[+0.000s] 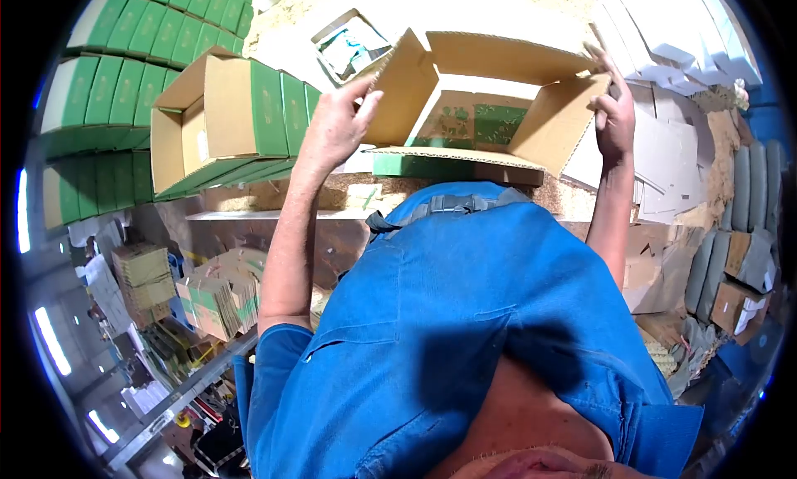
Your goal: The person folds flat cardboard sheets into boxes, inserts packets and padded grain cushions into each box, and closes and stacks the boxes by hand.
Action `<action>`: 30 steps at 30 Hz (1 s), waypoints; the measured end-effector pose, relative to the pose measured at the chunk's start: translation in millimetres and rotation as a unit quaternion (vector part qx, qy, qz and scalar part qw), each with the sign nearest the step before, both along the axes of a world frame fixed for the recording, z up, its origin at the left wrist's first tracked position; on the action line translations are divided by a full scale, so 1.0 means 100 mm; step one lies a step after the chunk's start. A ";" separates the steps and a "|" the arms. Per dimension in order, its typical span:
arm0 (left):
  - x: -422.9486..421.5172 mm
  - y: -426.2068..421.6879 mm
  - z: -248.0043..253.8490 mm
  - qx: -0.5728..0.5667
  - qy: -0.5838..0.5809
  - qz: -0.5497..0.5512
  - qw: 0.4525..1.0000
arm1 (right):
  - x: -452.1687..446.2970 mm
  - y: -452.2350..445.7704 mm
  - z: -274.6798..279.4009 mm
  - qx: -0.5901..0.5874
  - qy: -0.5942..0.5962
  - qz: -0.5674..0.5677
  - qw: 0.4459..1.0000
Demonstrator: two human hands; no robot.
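Note:
An open brown cardboard box stands in front of my body, its flaps raised. Inside it lies a green and white printed surface. My left hand is at the box's left flap, with thumb and fingertips close to the cardboard edge. On the right, my right hand grips the box's right edge, some fingers behind the flap and some raised above it. A green box side shows under the near edge. A small open box with teal and white contents sits beyond my left hand.
Rows of green and white boxes are stacked at the left, beside another open brown box. White cartons stand at the upper right. Flattened cardboard bundles lie at the lower left, and grey sacks at the far right.

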State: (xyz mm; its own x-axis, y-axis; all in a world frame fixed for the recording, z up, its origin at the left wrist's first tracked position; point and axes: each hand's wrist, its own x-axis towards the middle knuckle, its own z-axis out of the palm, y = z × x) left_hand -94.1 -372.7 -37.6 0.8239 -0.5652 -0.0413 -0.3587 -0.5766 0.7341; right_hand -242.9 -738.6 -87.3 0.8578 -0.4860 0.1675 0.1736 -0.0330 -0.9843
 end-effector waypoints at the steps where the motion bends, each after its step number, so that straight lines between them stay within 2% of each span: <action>1: 0.00 -0.05 0.10 -0.006 -0.024 0.012 1.000 | 0.04 0.13 0.18 -0.025 0.026 -0.004 0.999; 2: 0.04 -0.09 0.15 0.024 -0.042 -0.002 0.999 | 0.09 0.21 0.28 -0.052 0.036 0.020 0.998; 4: 0.10 -0.21 0.18 0.106 -0.046 -0.001 0.993 | 0.28 0.30 0.15 -0.074 0.052 0.084 0.992; 6: 0.16 -0.30 0.02 0.165 -0.066 0.003 0.984 | 0.44 0.47 -0.11 -0.045 0.128 0.064 0.989; 7: 0.17 -0.35 -0.08 0.168 -0.061 -0.011 0.984 | 0.49 0.55 -0.25 -0.105 0.175 0.012 0.979; 8: 0.15 -0.41 -0.21 0.166 -0.065 -0.016 0.984 | 0.49 0.67 -0.26 -0.047 0.116 -0.007 0.992; 10: -0.05 -0.49 -0.40 0.215 -0.146 -0.060 0.964 | 0.51 0.80 -0.38 -0.051 0.064 -0.057 0.995; 12: -0.16 -0.51 -0.45 0.282 -0.165 -0.143 0.934 | 0.50 0.89 -0.39 -0.048 0.086 -0.073 0.992; 13: -0.16 -0.51 -0.34 0.281 -0.096 -0.145 0.944 | 0.54 0.92 -0.35 -0.008 0.052 -0.092 0.994; 14: -0.14 -0.44 -0.28 0.280 -0.097 -0.145 0.944 | 0.56 0.92 -0.33 0.033 0.018 -0.111 0.993; 16: -0.04 -0.22 -0.14 0.240 0.024 -0.283 0.928 | 0.60 0.88 -0.37 0.026 0.013 -0.099 0.995; 17: -0.07 -0.17 -0.07 0.238 0.039 -0.307 0.921 | 0.61 0.87 -0.42 0.043 0.028 -0.084 0.995; 18: -0.13 -0.12 -0.10 0.235 -0.042 -0.316 0.918 | 0.63 0.85 -0.49 0.059 0.043 -0.071 0.995; 19: -0.12 -0.16 -0.16 0.259 -0.009 -0.299 0.919 | 0.67 0.85 -0.67 0.087 0.027 -0.068 0.994; 20: -0.10 -0.21 -0.18 0.281 0.027 -0.280 0.918 | 0.76 0.93 -0.81 0.007 0.003 -0.148 0.989; 22: -0.04 -0.31 -0.05 0.292 0.017 -0.274 0.916 | 0.78 1.06 -0.70 -0.053 0.047 -0.158 0.985; 24: 0.09 -0.31 -0.07 0.290 0.038 -0.261 0.920 | 0.84 1.00 -0.69 -0.087 0.040 -0.158 0.983; 25: 0.20 -0.24 -0.18 0.262 0.044 -0.259 0.929 | 0.90 0.87 -0.89 -0.086 0.008 -0.121 0.989; 26: 0.26 -0.23 -0.21 0.234 0.052 -0.257 0.936 | 0.84 0.82 -0.87 -0.026 0.008 -0.069 0.997; 27: 0.30 -0.24 -0.24 0.249 0.061 -0.244 0.935 | 0.79 0.74 -0.96 -0.032 0.048 -0.042 0.997; 28: 0.30 -0.27 -0.25 0.247 0.056 -0.243 0.936 | 0.76 0.72 -0.96 -0.038 0.089 -0.013 0.995; 30: 0.26 -0.33 -0.25 0.237 -0.069 -0.219 0.944 | 0.79 0.68 -0.95 -0.070 0.096 -0.023 0.993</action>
State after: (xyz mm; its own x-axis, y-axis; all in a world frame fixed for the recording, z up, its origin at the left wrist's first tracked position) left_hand -68.5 -405.9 -63.1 0.5313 -0.7979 -0.2848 -0.7124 -0.6027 0.3595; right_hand -164.2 -670.4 -182.8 0.8581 -0.5083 0.0720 -0.0208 -0.1746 -0.9844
